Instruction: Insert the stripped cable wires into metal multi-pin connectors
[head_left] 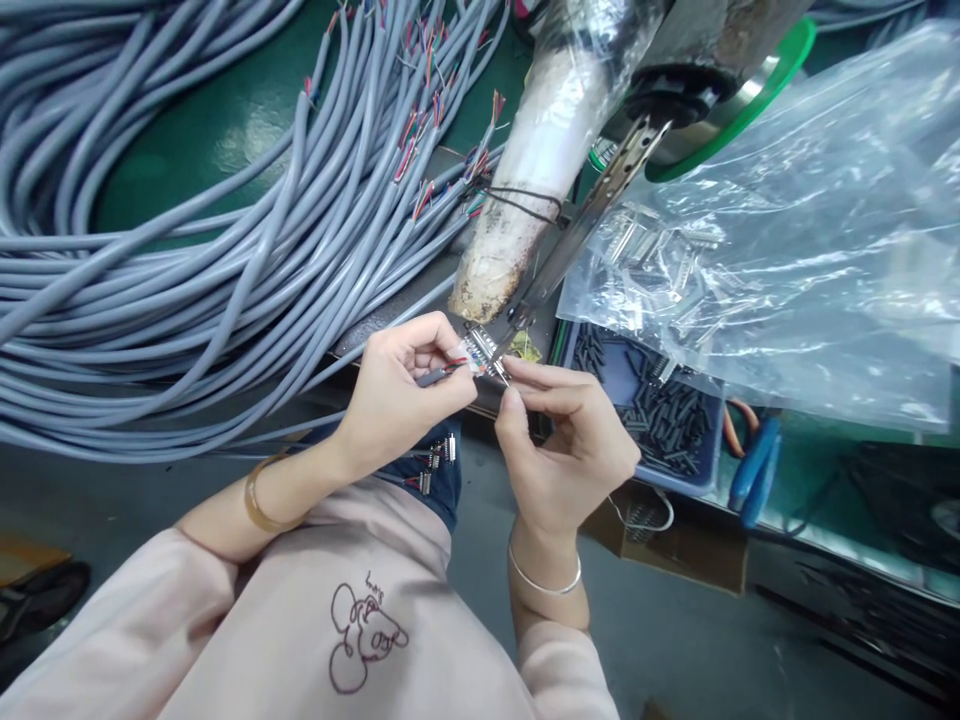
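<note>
Near the middle of the view, my left hand (409,385) is closed on the end of a grey cable, with its thin coloured wires fanned out toward a small metal connector (484,350). My right hand (566,430) pinches the other side of that connector between thumb and fingertips. Just above the connector is the tip of a soldering iron (555,260), whose metal shaft slants down from a stand; whether it touches is hard to make out. Beside it hangs a plastic-wrapped tube (525,170) with a brown-stained end.
Grey cables (247,270) with stripped coloured ends cover the left of the bench. At right are a blue bin (709,480) of short black tubes, a clear plastic bag (810,250) with metal connectors, and blue-handled pliers (755,470). Several wired connectors (435,460) lie on my lap.
</note>
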